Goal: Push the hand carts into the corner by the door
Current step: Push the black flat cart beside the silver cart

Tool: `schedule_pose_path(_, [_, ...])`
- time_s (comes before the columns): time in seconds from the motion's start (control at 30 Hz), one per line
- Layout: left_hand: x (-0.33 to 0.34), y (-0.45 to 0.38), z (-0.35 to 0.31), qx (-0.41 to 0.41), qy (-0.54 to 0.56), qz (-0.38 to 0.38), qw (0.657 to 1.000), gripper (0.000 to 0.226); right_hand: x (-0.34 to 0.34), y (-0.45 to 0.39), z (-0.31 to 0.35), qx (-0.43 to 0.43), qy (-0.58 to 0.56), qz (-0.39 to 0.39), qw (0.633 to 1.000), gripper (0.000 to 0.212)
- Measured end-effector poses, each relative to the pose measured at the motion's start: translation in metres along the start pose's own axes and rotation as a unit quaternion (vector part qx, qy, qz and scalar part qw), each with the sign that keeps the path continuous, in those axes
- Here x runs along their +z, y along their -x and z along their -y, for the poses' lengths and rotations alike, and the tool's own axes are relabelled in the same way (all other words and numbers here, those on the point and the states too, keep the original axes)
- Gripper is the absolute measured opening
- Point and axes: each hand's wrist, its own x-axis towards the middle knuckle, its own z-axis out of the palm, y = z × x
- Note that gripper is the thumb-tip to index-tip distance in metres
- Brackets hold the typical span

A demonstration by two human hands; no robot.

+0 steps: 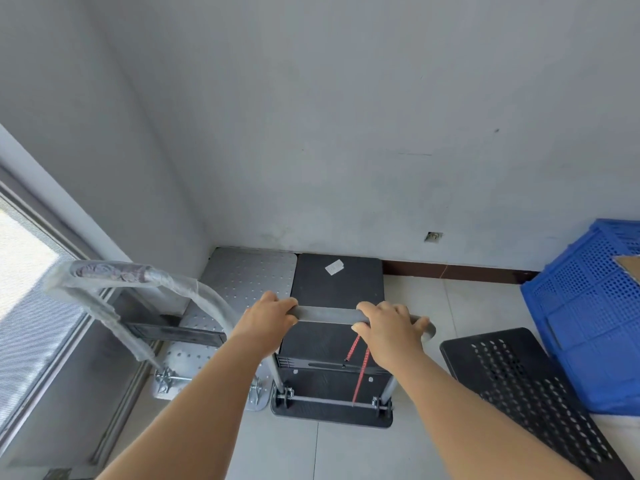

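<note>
Straight ahead, two hand carts stand side by side in a room corner, their far ends touching the grey wall. Both hands grasp the metal handle of the black cart: the left hand has fingers curled over its left end, the right hand has fingers wrapped over its right end. A red cord hangs from the handle down to the black deck, which carries a small white label. Just left sits the grey cart, its plastic-wrapped handle rising beside a glass door. To the right, a blue perforated crate holds a piece of cardboard at its top edge; a black perforated panel lies on the tiled floor against the crate.
</note>
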Motion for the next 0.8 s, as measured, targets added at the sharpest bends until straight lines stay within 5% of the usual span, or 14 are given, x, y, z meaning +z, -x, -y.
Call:
schedule_pose_path(0.3, [0.007, 0.019, -0.006, -0.033, 0.051, -0.052, 0.997, 0.037, 0.004, 0.009, 0.002, -0.005, 0.022, -0.004, 1.0, 0.028])
schedule_pose_path(0.5, [0.019, 0.057, -0.019, -0.038, 0.046, -0.129, 0.99, 0.058, 0.012, 0.029, -0.003, -0.021, 0.018, -0.039, 0.999, 0.051])
schedule_pose_path(0.8, [0.042, 0.14, -0.065, 0.014, 0.103, -0.146, 0.984, 0.066, 0.002, 0.123, -0.037, -0.017, -0.054, -0.099, 0.993, 0.07])
